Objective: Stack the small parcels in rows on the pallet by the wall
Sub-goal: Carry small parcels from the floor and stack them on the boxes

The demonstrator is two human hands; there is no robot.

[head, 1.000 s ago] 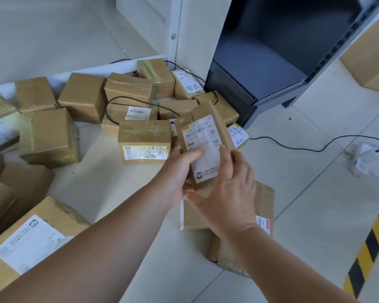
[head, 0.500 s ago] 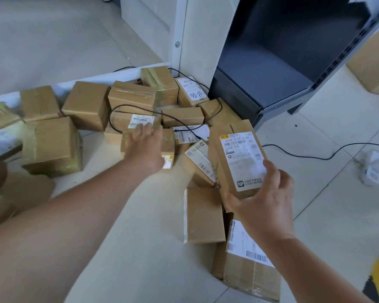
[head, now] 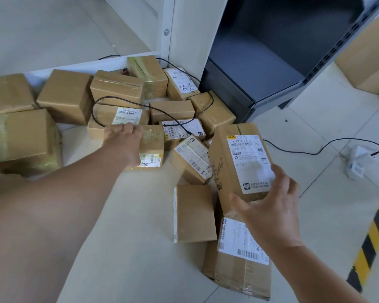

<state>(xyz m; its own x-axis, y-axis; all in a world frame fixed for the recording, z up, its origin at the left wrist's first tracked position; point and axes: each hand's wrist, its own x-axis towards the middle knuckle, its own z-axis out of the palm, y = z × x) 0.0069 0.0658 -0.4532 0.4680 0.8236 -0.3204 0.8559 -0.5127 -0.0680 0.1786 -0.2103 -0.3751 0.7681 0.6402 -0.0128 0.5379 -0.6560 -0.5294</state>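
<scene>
Gripping labelled parcel (head: 239, 162) end, right hand (head: 269, 213); left hand (head: 124, 143) fingers (head: 127, 128) curl over taped box (head: 153, 141)

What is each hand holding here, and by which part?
Right hand grips the labelled parcel by its near end. Left hand curls its fingers over the far top edge of the taped parcel.

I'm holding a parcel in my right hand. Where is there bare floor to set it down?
Bare floor lies between the left forearm and the plain parcel, and on the tiles between the black cable and the striped tape. Parcels crowd around the left hand.
</scene>
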